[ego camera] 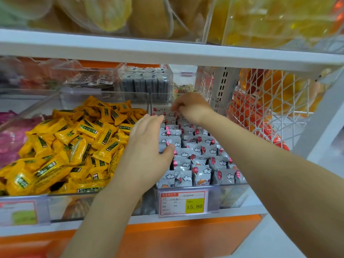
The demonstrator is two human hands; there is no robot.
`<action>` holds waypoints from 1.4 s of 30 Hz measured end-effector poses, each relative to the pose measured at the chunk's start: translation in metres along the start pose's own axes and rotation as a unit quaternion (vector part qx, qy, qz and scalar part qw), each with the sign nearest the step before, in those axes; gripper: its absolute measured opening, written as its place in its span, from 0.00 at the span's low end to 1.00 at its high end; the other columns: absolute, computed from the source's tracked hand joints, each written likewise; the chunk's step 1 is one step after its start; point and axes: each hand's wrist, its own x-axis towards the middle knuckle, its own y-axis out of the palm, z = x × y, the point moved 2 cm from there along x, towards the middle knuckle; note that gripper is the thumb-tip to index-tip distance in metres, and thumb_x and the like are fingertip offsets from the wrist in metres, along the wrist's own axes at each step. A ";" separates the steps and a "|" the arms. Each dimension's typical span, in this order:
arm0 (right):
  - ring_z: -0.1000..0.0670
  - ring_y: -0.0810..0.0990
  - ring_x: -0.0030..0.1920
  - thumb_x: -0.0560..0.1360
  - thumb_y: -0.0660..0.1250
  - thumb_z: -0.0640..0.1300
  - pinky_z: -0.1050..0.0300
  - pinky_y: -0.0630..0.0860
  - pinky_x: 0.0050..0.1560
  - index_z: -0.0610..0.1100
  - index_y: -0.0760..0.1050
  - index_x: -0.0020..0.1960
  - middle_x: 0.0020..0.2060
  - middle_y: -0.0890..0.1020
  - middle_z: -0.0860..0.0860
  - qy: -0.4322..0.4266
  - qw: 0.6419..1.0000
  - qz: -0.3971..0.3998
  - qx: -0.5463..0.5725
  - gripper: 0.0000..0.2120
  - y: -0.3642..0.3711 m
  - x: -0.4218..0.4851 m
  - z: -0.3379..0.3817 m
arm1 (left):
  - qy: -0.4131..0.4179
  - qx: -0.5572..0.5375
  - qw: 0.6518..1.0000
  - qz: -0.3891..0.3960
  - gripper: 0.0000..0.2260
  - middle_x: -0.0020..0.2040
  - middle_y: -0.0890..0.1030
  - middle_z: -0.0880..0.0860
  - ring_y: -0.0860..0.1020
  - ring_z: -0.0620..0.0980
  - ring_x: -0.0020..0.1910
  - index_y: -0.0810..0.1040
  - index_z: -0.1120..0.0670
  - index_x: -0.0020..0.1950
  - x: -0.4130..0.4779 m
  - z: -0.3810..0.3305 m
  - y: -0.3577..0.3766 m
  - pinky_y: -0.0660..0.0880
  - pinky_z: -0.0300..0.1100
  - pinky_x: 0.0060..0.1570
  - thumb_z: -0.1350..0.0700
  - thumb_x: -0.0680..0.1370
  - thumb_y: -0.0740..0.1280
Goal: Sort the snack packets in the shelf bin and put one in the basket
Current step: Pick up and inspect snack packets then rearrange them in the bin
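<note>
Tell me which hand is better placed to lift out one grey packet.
Probably the right. The right hand curls its fingertips down onto the grey packets at the back of the bin, near a pinch. The left hand lies flat, fingers straight, against the packets' left side.

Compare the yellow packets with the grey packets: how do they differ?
The yellow packets lie jumbled in a loose heap; the grey packets stand upright in neat rows. The yellow packets carry green labels; the grey packets show white clouds and red marks. Both are small sealed wrappers.
</note>
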 end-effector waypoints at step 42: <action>0.52 0.82 0.32 0.65 0.66 0.31 0.65 0.79 0.36 0.36 0.75 0.44 0.31 0.82 0.46 0.062 0.619 -0.060 0.781 0.08 -0.016 -0.155 0.001 | -0.124 -0.241 0.945 -0.184 0.20 0.25 0.75 0.48 0.70 0.39 0.24 0.73 0.56 0.34 -0.016 -0.022 -0.031 0.64 0.41 0.28 0.49 0.81 0.54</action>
